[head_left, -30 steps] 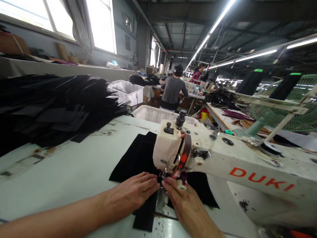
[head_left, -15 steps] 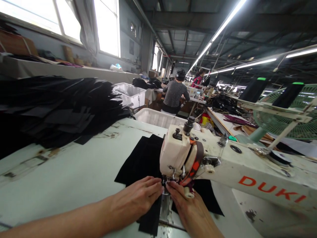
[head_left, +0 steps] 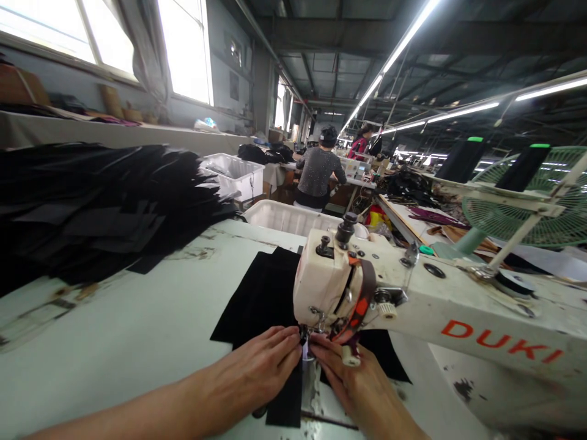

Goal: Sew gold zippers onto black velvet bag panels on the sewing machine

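Black fabric [head_left: 257, 293] lies under the head of a white sewing machine [head_left: 321, 278] marked DUKI, with a narrow strip [head_left: 285, 400] of it hanging toward me. My left hand [head_left: 259, 370] is closed on the fabric just left of the needle area, fingers together and thumb alongside. Close on the other side, my right hand [head_left: 351, 370] has its fingertips pinched together at the presser foot, on the fabric's edge. More black fabric [head_left: 383, 351] shows beyond the right hand. The machine head and my fingers hide the needle point and the seam.
A tall heap of black cut pieces [head_left: 101, 208] covers the table's left side. White plastic bins [head_left: 279, 217] stand behind the table. Black thread cones [head_left: 461, 160] and a green fan [head_left: 509, 208] are at right. A seated co-worker [head_left: 320, 174] faces away ahead.
The fabric has slid slightly away from me under the machine; the strip's lower end and the right-hand corner sit farther forward. Both hands keep nearly the same place. The view has shifted slightly.
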A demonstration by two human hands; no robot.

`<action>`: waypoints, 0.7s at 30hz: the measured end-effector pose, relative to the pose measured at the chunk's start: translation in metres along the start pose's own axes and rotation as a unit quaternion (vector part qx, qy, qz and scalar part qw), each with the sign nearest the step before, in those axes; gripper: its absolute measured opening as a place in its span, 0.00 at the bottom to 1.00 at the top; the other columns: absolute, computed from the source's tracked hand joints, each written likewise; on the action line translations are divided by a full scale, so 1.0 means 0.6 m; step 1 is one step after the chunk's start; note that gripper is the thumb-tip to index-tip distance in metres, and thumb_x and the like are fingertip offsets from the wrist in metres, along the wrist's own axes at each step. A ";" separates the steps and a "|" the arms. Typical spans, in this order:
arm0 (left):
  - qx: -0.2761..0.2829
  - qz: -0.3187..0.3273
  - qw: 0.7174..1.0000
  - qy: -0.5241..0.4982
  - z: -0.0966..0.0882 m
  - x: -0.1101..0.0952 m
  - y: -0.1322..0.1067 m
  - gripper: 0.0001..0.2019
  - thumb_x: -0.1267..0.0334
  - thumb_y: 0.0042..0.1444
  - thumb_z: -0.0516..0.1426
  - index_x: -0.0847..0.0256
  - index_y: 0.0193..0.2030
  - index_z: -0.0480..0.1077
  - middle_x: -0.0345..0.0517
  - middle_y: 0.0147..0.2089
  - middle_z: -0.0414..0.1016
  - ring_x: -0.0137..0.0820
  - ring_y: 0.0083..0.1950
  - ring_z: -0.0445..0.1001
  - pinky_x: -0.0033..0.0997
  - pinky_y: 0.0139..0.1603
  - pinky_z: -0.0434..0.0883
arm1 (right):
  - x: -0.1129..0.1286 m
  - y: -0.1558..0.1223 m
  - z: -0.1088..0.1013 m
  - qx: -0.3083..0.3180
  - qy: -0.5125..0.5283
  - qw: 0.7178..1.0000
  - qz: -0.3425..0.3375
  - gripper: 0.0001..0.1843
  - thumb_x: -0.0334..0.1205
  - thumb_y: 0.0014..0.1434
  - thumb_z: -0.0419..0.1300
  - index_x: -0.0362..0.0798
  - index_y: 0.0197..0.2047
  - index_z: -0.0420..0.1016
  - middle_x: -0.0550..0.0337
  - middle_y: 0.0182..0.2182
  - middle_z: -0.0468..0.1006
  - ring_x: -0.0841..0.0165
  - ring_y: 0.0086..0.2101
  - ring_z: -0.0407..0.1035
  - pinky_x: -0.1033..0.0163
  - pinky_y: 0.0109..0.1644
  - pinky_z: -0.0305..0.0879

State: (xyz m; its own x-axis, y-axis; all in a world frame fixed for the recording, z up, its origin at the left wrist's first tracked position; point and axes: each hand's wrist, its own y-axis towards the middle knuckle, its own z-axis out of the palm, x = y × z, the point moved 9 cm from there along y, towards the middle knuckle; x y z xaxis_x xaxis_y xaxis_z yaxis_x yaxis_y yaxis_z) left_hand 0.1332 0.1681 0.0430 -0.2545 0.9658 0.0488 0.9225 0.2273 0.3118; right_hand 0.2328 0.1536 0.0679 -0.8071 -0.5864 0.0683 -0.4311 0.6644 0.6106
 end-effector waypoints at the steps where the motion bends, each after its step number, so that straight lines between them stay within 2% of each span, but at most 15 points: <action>1: -0.003 -0.002 1.000 -0.002 0.000 0.001 0.000 0.19 0.76 0.63 0.51 0.73 0.61 0.62 0.65 0.61 0.68 0.45 0.64 0.65 0.44 0.64 0.67 | -0.002 -0.002 -0.002 -0.004 0.008 1.000 0.005 0.16 0.33 0.69 0.48 0.51 0.46 0.77 0.59 0.43 0.81 0.71 0.41 0.76 0.70 0.47 0.74; 6: 0.015 -0.006 1.000 0.003 0.003 0.003 0.004 0.19 0.77 0.60 0.53 0.76 0.58 0.63 0.67 0.61 0.67 0.46 0.63 0.67 0.45 0.63 0.68 | -0.020 -0.018 0.006 0.010 0.027 0.999 0.043 0.16 0.38 0.70 0.48 0.52 0.40 0.77 0.60 0.41 0.80 0.68 0.42 0.76 0.65 0.47 0.75; 10: 0.016 -0.021 1.000 -0.017 -0.002 0.008 0.008 0.17 0.78 0.61 0.52 0.74 0.58 0.64 0.65 0.60 0.68 0.45 0.63 0.67 0.44 0.63 0.67 | -0.024 -0.022 0.005 0.012 0.024 0.999 0.046 0.12 0.38 0.69 0.50 0.53 0.43 0.76 0.61 0.37 0.80 0.67 0.39 0.75 0.62 0.43 0.74; 13: -0.004 -0.032 0.996 -0.084 -0.011 0.016 0.005 0.18 0.79 0.59 0.52 0.72 0.56 0.66 0.62 0.59 0.70 0.43 0.62 0.68 0.44 0.65 0.64 | -0.029 -0.022 0.005 0.022 0.017 0.998 0.048 0.09 0.39 0.68 0.53 0.53 0.44 0.75 0.60 0.37 0.79 0.66 0.38 0.74 0.62 0.41 0.74; 17: -0.047 -0.086 0.972 -0.216 -0.031 0.056 -0.003 0.13 0.73 0.56 0.58 0.65 0.48 0.72 0.50 0.53 0.75 0.36 0.58 0.71 0.37 0.66 0.63 | -0.034 -0.024 0.002 0.021 0.018 0.998 0.047 0.08 0.38 0.66 0.55 0.53 0.44 0.75 0.59 0.38 0.78 0.67 0.40 0.74 0.62 0.43 0.74; 19: -0.052 -0.135 0.963 -0.227 -0.035 0.088 -0.007 0.10 0.70 0.61 0.55 0.64 0.48 0.72 0.49 0.53 0.75 0.33 0.56 0.72 0.34 0.63 0.66 | -0.034 -0.027 0.000 0.015 0.016 0.999 0.045 0.08 0.37 0.66 0.55 0.53 0.44 0.76 0.60 0.38 0.78 0.67 0.40 0.74 0.62 0.44 0.74; 21: -0.042 -0.170 0.963 -0.204 -0.034 0.118 -0.004 0.13 0.71 0.66 0.49 0.65 0.53 0.70 0.52 0.59 0.70 0.34 0.59 0.70 0.36 0.61 0.67 | -0.031 -0.028 -0.001 0.003 0.013 0.999 0.042 0.09 0.36 0.67 0.54 0.52 0.44 0.76 0.59 0.38 0.78 0.67 0.41 0.75 0.62 0.46 0.74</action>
State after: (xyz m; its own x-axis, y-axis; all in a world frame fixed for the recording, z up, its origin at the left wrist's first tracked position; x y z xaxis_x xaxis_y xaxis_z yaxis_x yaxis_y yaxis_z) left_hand 0.1072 0.2338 0.0651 -0.3877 0.8092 -0.4415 0.7745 0.5456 0.3200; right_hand 0.2556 0.1529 0.0569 -0.8292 -0.5412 0.1398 -0.3656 0.7143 0.5967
